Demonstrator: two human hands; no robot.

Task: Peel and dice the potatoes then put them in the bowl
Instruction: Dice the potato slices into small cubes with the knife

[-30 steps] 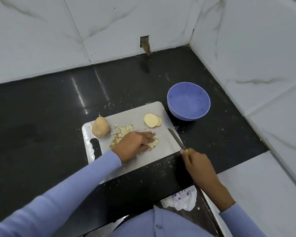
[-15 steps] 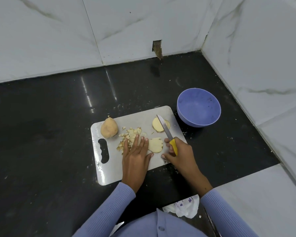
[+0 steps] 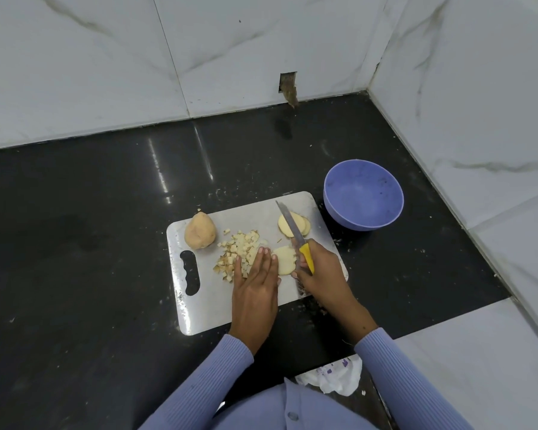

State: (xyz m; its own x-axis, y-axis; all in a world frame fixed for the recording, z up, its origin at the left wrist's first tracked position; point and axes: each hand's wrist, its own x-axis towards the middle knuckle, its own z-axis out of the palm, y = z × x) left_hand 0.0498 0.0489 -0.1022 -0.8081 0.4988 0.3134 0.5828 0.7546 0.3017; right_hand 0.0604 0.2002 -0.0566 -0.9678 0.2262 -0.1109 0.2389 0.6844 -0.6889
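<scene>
- Yellow-handled serrated knife (image 3: 295, 236), gripped by right hand (image 3: 316, 268): the blade may nick the flat, straight-fingered left hand (image 3: 255, 283) steadying the pale potato slice (image 3: 284, 259).
- Diced potato pieces (image 3: 238, 251), centre frame, may scatter off the grey cutting board (image 3: 205, 308).

Counter (image 3: 106, 212): black polished stone, glossy, reflects light streaks, speckled with crumbs. Walls (image 3: 75, 72): white veined marble-look tile, smooth, slight sheen. Board (image 3: 246, 212): pale grey, matt, looks like plastic, scuffed at edges. Bowl (image 3: 363, 193): lilac plastic, satin. Knife (image 3: 294, 232): serrated metal blade, yellow plastic handle. Sleeves (image 3: 401, 377): ribbed knit cloth. Potato (image 3: 199, 231): peeled, dull, rough.
</scene>
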